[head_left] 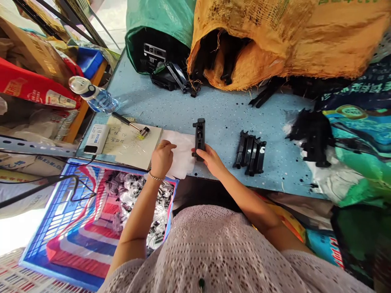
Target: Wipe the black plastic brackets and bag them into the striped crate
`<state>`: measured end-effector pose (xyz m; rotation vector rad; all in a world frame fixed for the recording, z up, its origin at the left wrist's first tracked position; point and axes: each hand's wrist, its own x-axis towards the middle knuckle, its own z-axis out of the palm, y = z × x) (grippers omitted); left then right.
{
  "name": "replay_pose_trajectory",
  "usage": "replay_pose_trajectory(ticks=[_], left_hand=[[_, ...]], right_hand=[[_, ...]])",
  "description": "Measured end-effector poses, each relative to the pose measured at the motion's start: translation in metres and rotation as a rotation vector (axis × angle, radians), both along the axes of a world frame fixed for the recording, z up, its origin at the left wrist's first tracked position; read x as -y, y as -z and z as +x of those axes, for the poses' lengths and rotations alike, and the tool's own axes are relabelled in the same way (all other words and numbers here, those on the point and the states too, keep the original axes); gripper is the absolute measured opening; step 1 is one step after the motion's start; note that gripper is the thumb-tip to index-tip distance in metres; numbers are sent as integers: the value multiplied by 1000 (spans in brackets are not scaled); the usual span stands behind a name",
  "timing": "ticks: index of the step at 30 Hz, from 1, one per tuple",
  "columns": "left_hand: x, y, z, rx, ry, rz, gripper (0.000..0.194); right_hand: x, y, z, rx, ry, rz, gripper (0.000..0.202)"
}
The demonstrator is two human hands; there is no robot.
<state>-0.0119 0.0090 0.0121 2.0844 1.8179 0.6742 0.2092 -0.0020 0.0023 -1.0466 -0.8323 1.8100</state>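
Note:
A black plastic part (200, 134) stands out lengthwise from my right hand (210, 159), whose thumb and fingers grip its near end above the table's front edge. My left hand (162, 158) is beside a stack of thin white plastic bags (180, 152); its fingers are bent, with the index finger pointing right over the bags. Whether it pinches a bag edge is too small to tell. Several similar black parts (250, 152) lie side by side on the blue speckled table (220, 106), right of my right hand.
Behind are a green sack (161, 16) and an orange sack (259, 32) with black parts. A bottle (102, 99), white box (97, 139) and cardboard (134, 150) lie left. A blue basket (33, 244) holds bagged parts below. Black parts (314, 134) lie at right.

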Motion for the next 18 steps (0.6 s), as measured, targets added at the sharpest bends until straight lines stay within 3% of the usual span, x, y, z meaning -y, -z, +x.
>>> replay_pose_trajectory(ticks=[2, 4, 7, 9, 13, 15, 18], left_hand=[[-2, -2, -11, -5, 26, -9, 44], [-5, -1, -20, 51, 90, -44, 53], [-2, 3, -23, 103, 158, -22, 61], [8, 6, -15, 67, 206, 37, 64], [43, 4, 13, 31, 445, 143, 71], [56, 2, 24, 78, 524, 159, 74], [62, -3, 35, 129, 544, 108, 69]], right_hand=[[9, -5, 14, 46, -116, 100, 52], [17, -6, 27, 135, -330, 163, 59], [20, 1, 34, 367, -495, 148, 52], [16, 7, 28, 386, -480, 76, 54], [9, 11, 7, 175, -366, -24, 90], [13, 7, 0, 250, -281, 61, 99], [27, -1, -1, 477, -173, 303, 83]])
